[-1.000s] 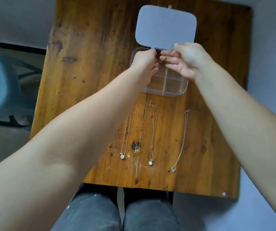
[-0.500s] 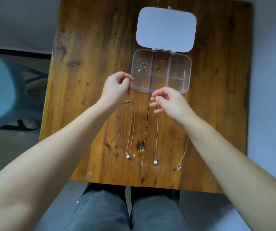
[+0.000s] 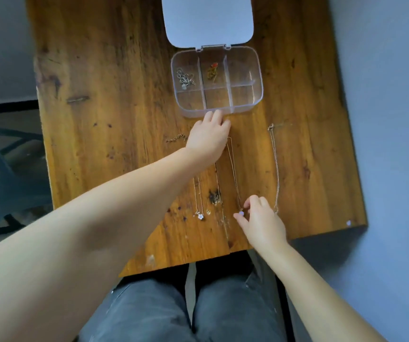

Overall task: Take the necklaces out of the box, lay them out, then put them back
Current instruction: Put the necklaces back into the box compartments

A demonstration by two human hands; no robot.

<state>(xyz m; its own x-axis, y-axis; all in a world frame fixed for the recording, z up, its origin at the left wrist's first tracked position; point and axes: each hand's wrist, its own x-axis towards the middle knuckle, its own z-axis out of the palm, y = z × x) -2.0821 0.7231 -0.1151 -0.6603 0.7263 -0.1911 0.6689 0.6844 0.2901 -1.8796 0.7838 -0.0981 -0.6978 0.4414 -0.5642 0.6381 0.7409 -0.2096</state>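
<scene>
Three necklaces are laid out on the wooden table (image 3: 104,99), all running lengthwise from the box (image 3: 217,81) back toward the person. The middle necklace (image 3: 233,169) is the one in play: right hand (image 3: 262,223) pinches its pale pendant at the near end, thumb and forefinger closed on it, while the left hand (image 3: 209,139) has its fingers pressed together flat over the clasp end, just shy of the box rim. So the chain's long axis stretches straight between the two hands. The left necklace (image 3: 198,198) and right necklace (image 3: 276,169) lie untouched either side. Two tangled pieces sit in the far-left and far-middle compartments; the other four look empty. Lid (image 3: 209,19) open.
</scene>
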